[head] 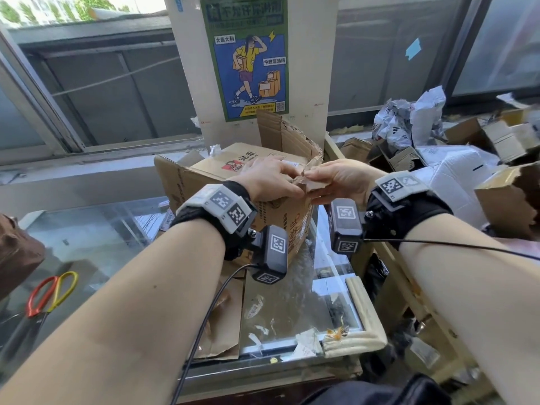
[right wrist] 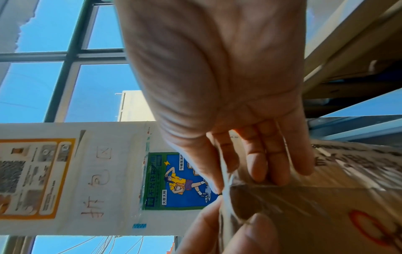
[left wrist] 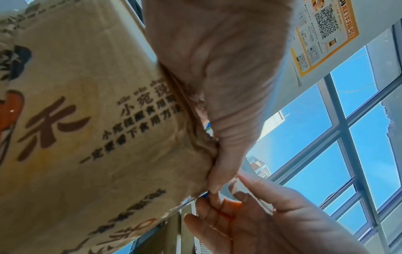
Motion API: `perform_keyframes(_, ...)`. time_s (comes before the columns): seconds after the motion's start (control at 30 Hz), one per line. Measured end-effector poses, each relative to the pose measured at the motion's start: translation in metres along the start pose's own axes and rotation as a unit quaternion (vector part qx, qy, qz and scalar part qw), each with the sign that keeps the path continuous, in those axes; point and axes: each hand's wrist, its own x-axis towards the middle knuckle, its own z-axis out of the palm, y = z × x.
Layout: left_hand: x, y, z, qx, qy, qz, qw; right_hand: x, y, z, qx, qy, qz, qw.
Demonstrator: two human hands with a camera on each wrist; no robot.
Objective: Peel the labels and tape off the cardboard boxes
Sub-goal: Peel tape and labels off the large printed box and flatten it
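Left of the grip, red-and-yellow scissors (head: 49,290) lie untouched on the glass-topped bench (head: 96,238). The printed cardboard box (head: 216,176) stands on that bench directly under both hands. The left hand (head: 270,178) lies over the box's top near edge, fingers curled down on the torn cardboard to pin it, thumb meeting the other hand at the corner. There the clear tape (right wrist: 228,192) lifts off the box edge as a shiny strip, and the right hand (head: 336,178) pinches its free end between thumb and forefinger, the other fingers lying straight along the box side. To peel well, I would keep the left hand pressing close behind the lifting line, and draw the tape back low along the surface and slowly, so it comes away whole rather than snapping or ripping off the paper face, which looks already frayed here. Right of the grip, opened boxes and torn mailer bags (head: 409,124) are heaped
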Motion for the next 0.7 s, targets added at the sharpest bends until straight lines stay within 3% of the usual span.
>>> perform_keyframes(0.7, 0.002, -0.003, -0.002, -0.031, -0.013, 0.002, 0.999, 0.004, 0.037, 0.000, 0.237, -0.084, -0.027, 0.967)
